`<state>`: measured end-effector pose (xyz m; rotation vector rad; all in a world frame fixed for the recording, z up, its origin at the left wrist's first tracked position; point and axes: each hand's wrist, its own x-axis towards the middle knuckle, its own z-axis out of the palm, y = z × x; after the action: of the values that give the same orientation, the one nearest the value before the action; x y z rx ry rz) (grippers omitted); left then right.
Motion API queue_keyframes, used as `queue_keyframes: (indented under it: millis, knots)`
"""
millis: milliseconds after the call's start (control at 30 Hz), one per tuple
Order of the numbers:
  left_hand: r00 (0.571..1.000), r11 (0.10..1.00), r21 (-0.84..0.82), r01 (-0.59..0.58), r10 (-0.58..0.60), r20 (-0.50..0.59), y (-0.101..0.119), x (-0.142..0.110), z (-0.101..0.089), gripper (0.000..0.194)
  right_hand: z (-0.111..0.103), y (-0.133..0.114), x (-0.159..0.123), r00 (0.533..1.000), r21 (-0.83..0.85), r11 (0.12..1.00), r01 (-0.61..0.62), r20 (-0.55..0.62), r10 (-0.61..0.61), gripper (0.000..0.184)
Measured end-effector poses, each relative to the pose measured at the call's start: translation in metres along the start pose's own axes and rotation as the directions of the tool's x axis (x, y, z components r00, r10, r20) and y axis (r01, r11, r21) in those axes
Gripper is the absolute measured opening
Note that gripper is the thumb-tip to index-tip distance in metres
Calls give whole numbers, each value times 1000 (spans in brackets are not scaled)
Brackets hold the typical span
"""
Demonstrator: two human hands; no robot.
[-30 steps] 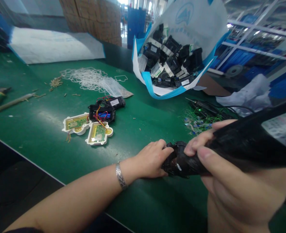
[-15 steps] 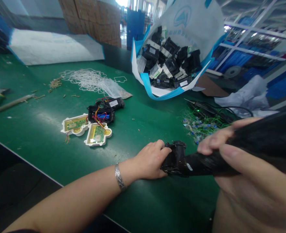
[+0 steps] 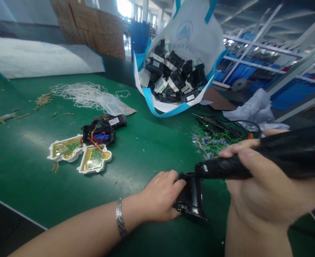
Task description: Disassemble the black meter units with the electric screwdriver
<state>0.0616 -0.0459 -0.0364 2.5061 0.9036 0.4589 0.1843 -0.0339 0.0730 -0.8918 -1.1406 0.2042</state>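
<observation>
the left hand (image 3: pixel 161 196) lies low over the bench (image 3: pixel 138 157), its grip clamped on the near-left side of a black housing (image 3: pixel 191 196), thumb bent over the top edge. the housing sits on the green surface between the two hands. the right hand (image 3: pixel 269 182) has its grip wrapped round a thick black tool (image 3: pixel 227 168), forefinger and thumb along the narrower front part. the tool comes in from the right, and its nose overlaps the housing's far corner in the view; whether the two touch is too hard to tell. a silver bracelet (image 3: pixel 120 218) circles the left wrist.

further left on the bench, two white cases (image 3: pixel 78 169) with green boards inside lie open side by side, right by a black wired unit (image 3: pixel 100 136) that shows a blue part and red and yellow wires. beyond them spread a heap of thin white loops (image 3: pixel 78 94), a clear plastic bag (image 3: pixel 116 104) against it, and a little pile of brass-coloured pieces (image 3: pixel 44 100). at the far side a white and blue bag (image 3: pixel 167 110) gapes open, full of black and white units (image 3: pixel 176 78). just beyond the right hand is a tangle of green wires (image 3: pixel 209 142), with a black tool with a thin metal tip (image 3: pixel 213 125) behind it.
</observation>
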Motion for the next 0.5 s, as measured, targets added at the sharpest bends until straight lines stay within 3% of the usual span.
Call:
queue_keyframes:
  millis: [300,500]
  knots:
    - [1000,1000,-1,1,-1,-10,1,0,3,52,-2,21,-2,995,29,996,-87,59,86,22]
    - [1000,1000,-9,-7,7,-12,1,0,2,50,0,22,-2,991,-68,995,-68,115,76,16]
